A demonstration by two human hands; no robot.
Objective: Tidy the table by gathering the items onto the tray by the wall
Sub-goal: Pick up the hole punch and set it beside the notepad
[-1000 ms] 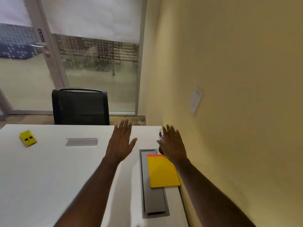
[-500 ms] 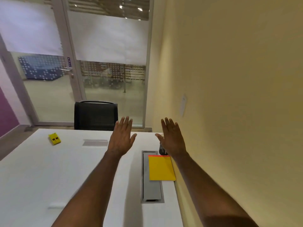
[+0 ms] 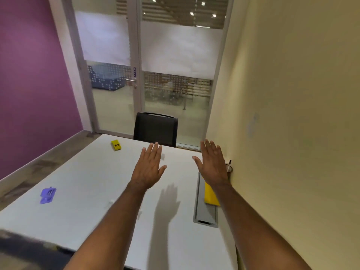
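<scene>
Head view: white table (image 3: 87, 182) beside cream wall. Left hand (image 3: 149, 168) raised over table centre, palm down, fingers spread flat, holding nothing. Right hand (image 3: 213, 164) raised near wall, fingers spread, empty. Yellow pad (image 3: 210, 195) lies by wall, partly hidden under right wrist, overlapping grey cable hatch (image 3: 205, 213). Yellow block (image 3: 116, 145) at far left end of table. Purple piece (image 3: 47, 195) near left edge. Black chair (image 3: 155, 128) at far end. Tray not made out.

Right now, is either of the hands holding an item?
No, the left hand and right hand are both open and empty above the table.
</scene>
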